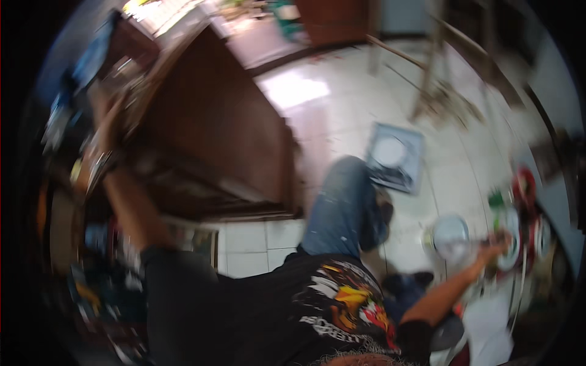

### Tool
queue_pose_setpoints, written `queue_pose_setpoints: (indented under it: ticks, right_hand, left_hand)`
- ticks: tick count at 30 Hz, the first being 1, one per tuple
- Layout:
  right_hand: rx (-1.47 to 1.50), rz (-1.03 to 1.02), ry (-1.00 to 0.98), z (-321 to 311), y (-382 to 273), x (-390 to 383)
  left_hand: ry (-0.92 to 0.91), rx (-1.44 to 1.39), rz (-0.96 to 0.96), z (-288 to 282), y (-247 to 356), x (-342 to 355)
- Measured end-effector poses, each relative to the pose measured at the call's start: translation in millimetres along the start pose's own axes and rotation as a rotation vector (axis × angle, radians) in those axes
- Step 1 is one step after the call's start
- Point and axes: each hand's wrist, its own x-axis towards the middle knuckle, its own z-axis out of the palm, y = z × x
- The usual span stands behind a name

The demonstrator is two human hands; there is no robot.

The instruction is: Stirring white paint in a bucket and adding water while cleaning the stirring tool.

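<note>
The white tiled floor, glossy with light, is largely obstructed by the brown wooden cabinet, flat-panelled and straight-edged. Well to the cabinet's right, a rough pale wooden stand is noted. Passage immediately right of the cabinet is blocked by a denim-clad knee; beyond it, a flat grey-blue square bearing a white disc is seen. Farther right, a round, pale-topped tub is approached by the right hand; its grasp cannot be determined through blur. The left hand is placed at the cabinet's left edge; its grip cannot be determined.
</note>
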Motion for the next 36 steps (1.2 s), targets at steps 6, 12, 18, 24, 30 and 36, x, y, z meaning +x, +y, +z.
queue_pose_setpoints:
  ticks: [6,12,18,24,30,36]
  right_hand:
    - [0.139,0.269,-0.101,42,-20,-25]
    - [0.140,0.369,-0.093,73,-56,-19]
    - [0.121,0.203,-0.041,66,-69,-8]
    - [0.144,0.343,-0.039,43,-21,-26]
    - [0.108,0.259,0.014,50,-40,-14]
    - [0.005,0.210,0.044,36,-14,-18]
  left_hand:
    - [0.060,0.044,0.193,3,10,-6]
    - [0.222,0.093,0.386,0,2,-9]
    - [0.275,-0.065,0.550,-10,22,-45]
    - [0.346,-0.281,0.487,-58,1,-124]
    - [0.466,-0.287,0.331,-108,-53,-130]
    - [0.628,-0.078,0.196,-146,-106,-70]
